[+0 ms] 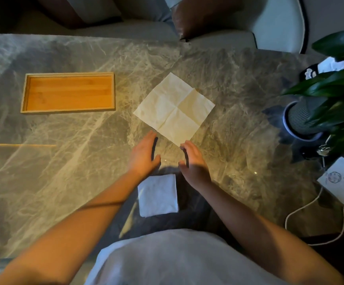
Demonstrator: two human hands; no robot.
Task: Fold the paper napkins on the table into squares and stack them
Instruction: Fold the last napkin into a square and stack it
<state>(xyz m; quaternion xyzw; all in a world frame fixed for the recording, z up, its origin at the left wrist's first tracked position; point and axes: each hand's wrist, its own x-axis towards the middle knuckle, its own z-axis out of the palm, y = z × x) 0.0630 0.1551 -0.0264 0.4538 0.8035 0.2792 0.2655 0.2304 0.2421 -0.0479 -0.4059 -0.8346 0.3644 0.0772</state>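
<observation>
Both hands, left hand [143, 154] and right hand [193, 161], fingers apart and empty, near the flimsy unfolded napkin [174, 109]; its near corner looks best to pinch.

An unfolded napkin [174, 109] lies flat mid-table, turned like a diamond, creases crossing it. Both hands reach toward its near corner: the left hand [143, 154] spread just short of it, the right hand [193, 161] with fingers [184, 146] at the corner. A folded napkin [157, 195] sits near the table's [64, 182] near edge. A wooden tray [68, 92] stands toward the left edge.
</observation>
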